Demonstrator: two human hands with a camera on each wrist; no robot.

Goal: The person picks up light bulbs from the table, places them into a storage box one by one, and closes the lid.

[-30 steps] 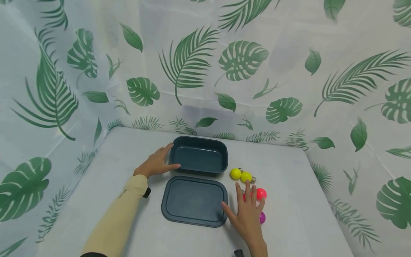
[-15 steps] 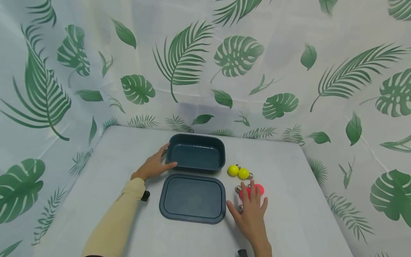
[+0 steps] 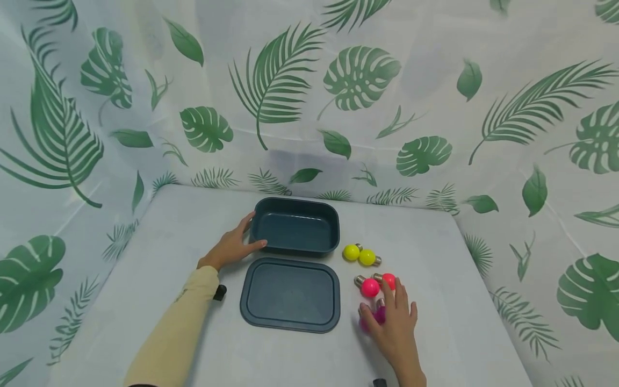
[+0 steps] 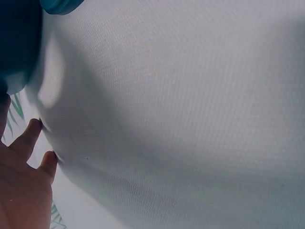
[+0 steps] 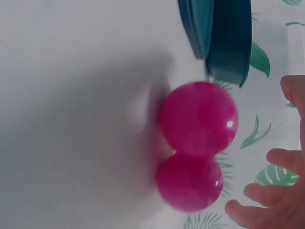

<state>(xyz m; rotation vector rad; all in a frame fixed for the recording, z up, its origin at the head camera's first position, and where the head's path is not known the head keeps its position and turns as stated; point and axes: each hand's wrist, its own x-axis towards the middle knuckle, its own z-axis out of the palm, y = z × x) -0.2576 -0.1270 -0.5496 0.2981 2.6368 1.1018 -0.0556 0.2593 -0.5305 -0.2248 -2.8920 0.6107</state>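
Observation:
My left hand point(image 3: 229, 249) touches the left end of the dark teal box point(image 3: 296, 248), thumb at its near corner and fingers along its side. In the left wrist view, some fingertips of that hand point(image 4: 26, 167) rest against the white surface. My right hand point(image 3: 397, 322) hovers with spread fingers over two purple light bulbs point(image 3: 381, 315), partly covering them. In the right wrist view its fingers stand apart from both round purple bulbs point(image 5: 199, 119). Two pink-red bulbs point(image 3: 370, 287) lie just beyond its fingertips. Farther back are two yellow bulbs point(image 3: 351, 252).
A flat dark teal lid point(image 3: 290, 295) lies on the near side of the box. The white tabletop point(image 3: 193, 215) is enclosed at the back and sides by a leaf-printed curtain point(image 3: 290, 107).
My right hand has shifted right, from over the pink-red bulbs to over the purple ones, uncovering the pink-red pair. My left hand stays at the box. The head view has shifted slightly.

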